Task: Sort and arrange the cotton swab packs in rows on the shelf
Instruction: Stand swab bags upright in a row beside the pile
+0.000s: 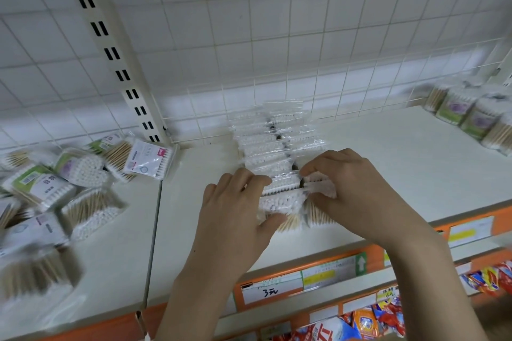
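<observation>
Clear cotton swab packs [273,144] stand in two close rows running from the shelf's back grid toward the front. My left hand [235,210] grips the nearest pack of the left row [279,202], fingers over its top and thumb under its front. My right hand [352,188] pinches the nearest pack of the right row [321,188] between fingertips and thumb. Both hands partly hide the front packs.
A loose heap of swab packs with green and white labels [55,183] lies on the left shelf section. More green-labelled packs [471,119] stand at the far right. The cream shelf [388,169] has an orange front edge with price tags [273,288]; snack bags hang below.
</observation>
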{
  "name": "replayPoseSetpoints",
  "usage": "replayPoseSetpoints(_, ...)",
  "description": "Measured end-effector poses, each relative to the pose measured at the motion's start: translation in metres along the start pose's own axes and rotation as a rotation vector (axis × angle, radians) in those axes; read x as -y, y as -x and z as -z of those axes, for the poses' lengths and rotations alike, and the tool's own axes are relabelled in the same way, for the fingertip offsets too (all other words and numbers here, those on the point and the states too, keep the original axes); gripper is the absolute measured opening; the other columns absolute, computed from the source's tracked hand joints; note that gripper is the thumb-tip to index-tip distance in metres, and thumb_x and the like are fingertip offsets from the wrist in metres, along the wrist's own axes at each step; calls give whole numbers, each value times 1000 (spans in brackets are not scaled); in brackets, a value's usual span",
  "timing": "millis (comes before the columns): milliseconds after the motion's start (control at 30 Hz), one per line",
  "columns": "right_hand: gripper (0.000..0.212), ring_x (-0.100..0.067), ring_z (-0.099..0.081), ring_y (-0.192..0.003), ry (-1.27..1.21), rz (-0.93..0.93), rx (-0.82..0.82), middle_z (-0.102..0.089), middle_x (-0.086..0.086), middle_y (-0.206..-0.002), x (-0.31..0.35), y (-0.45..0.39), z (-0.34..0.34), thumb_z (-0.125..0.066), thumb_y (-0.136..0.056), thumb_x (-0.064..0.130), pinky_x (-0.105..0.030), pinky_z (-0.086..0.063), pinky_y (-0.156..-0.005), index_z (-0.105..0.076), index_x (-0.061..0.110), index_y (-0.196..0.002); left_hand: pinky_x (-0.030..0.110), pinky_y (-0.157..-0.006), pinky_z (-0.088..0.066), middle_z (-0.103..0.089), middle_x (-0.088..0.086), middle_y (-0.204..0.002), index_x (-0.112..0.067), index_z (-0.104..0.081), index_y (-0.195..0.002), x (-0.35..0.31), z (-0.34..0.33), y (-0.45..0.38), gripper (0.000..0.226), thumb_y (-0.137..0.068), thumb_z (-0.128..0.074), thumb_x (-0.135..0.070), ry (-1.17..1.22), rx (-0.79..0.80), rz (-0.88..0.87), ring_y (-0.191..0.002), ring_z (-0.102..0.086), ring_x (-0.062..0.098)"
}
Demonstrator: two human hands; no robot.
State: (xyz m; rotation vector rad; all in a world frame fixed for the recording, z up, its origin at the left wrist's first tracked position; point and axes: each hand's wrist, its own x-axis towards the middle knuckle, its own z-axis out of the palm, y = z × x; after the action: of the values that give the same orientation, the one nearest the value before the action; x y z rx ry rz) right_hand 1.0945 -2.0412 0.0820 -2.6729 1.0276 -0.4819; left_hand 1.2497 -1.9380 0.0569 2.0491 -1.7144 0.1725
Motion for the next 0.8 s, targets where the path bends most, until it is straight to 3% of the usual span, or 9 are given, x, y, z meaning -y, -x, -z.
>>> replayPoseSetpoints(300, 41, -13, -41, -112, -33, 112, 1, -54, 12, -117, 35, -22, -9, -63, -82, 20, -26, -32, -94, -55, 28, -122, 26, -78, -26, -55, -9, -109, -26, -60, -115, 48, 27, 15, 48, -77, -63, -54, -21, -7, 162, -102, -51, 15)
replayPoseSetpoints(467, 44, -11, -38, -116, -18, 195, 52, -52, 12, -121, 60, -39, -24, -63, -83, 21, -26, -31, -98, -52, 30, -124, 36, -88, -40, -59, -5, -111, -21, -61, -115, 80, 45, 31, 46, -78, -65, -48, -38, -33, 271, -104, -53, 19)
replayPoseSetpoints(800, 36, -13, -41, -116, -3, 154, 53, -54, 10, -122, 69, -49, -34, -61, -86, 26, -33, -33, -99, -55, 28, -122, 40, -90, -43, -61, -1, -112, -16, -63, -111, 105, 52, 38, 41, -79, -66, -42, -28, -42, 331, -101, -56, 22)
